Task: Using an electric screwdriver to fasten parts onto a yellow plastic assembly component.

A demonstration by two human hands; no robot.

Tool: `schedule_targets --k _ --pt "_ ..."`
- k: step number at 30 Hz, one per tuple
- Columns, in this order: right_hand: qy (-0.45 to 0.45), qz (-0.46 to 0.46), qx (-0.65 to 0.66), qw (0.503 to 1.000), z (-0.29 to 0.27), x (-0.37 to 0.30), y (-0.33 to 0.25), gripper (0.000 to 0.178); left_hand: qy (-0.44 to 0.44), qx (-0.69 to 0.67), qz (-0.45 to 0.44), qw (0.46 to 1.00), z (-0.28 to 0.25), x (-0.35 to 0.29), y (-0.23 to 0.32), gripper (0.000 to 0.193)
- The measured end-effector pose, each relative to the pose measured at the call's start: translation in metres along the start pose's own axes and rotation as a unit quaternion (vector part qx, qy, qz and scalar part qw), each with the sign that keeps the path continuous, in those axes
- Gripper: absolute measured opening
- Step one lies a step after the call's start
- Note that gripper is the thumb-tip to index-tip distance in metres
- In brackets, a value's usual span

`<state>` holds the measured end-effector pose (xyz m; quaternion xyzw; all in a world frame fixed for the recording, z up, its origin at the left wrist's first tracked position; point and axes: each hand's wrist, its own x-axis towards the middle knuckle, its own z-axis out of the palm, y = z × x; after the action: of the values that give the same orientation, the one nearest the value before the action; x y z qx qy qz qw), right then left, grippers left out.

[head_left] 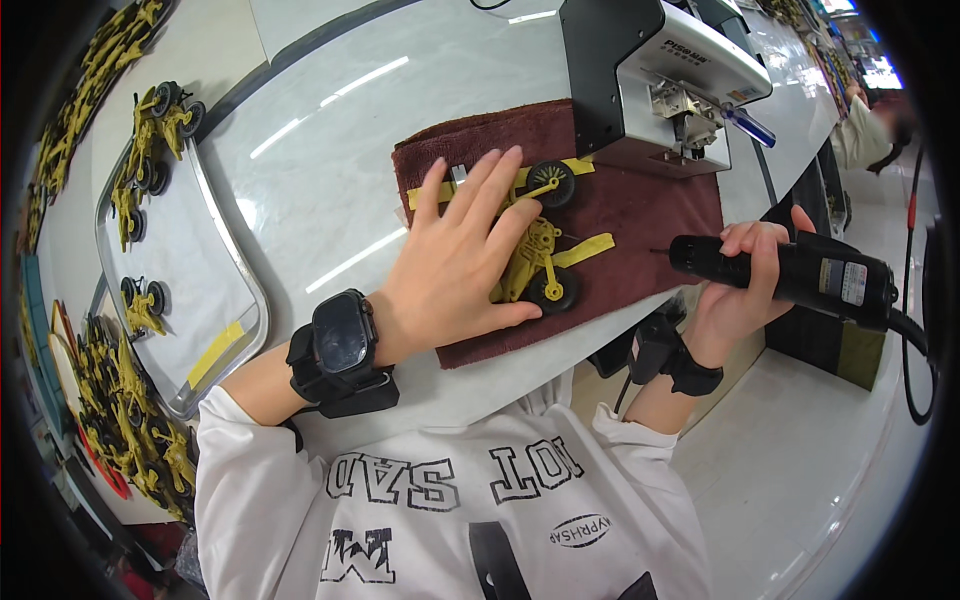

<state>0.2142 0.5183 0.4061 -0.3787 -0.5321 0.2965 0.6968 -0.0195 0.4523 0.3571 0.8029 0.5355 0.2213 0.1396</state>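
Note:
A yellow toy motorcycle with black wheels [527, 262] lies on its side on a dark red cloth [660, 225]. My left hand [455, 240] rests over it with fingers spread, pressing it from the left and covering part of its body. Yellow tape strips [588, 249] lie by its wheels. In my right hand [752, 262] is a black electric screwdriver [820, 275], its thin bit pointing left toward the toy, apart from it. The fingers wrap round its barrel.
A white and black screw feeder [650, 90] stands at the cloth's far right, a blue-handled screwdriver [748, 126] at its front. On the left, a metal tray [225, 250] bears several yellow toys [150, 165]; more yellow parts [130, 420] are heaped beyond it. A cable [908, 325] hangs at right. Another person's sleeve [860, 135] shows at far right.

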Motion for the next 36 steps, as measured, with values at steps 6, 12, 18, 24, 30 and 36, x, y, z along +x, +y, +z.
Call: schedule_targets --k 6,12,18,24,30,36 --pt "-0.003 -0.008 -0.009 1.0 0.003 -0.002 -0.001 0.046 0.008 -0.062 0.024 0.998 0.002 0.003 0.001 0.079" --pt "0.004 -0.006 -0.028 1.0 0.002 -0.003 -0.002 0.048 0.005 -0.01 0.002 1.0 -0.004 -0.009 0.002 0.081" --pt "0.029 -0.015 -0.033 0.999 0.004 -0.004 -0.004 0.048 -0.001 -0.04 0.007 0.999 -0.006 -0.012 -0.008 0.085" --pt "0.023 -0.041 -0.06 0.997 0.006 -0.008 -0.005 0.049 0.0 -0.063 -0.008 0.998 0.0 -0.011 -0.009 0.086" --pt "-0.061 -0.011 -0.018 0.998 0.005 -0.004 -0.003 0.049 0.012 -0.051 -0.001 0.999 0.006 -0.017 -0.016 0.086" --pt "-0.054 -0.15 0.097 0.982 0.026 0.045 -0.061 0.05 0.039 -0.064 -0.001 0.997 0.006 -0.019 -0.005 0.083"
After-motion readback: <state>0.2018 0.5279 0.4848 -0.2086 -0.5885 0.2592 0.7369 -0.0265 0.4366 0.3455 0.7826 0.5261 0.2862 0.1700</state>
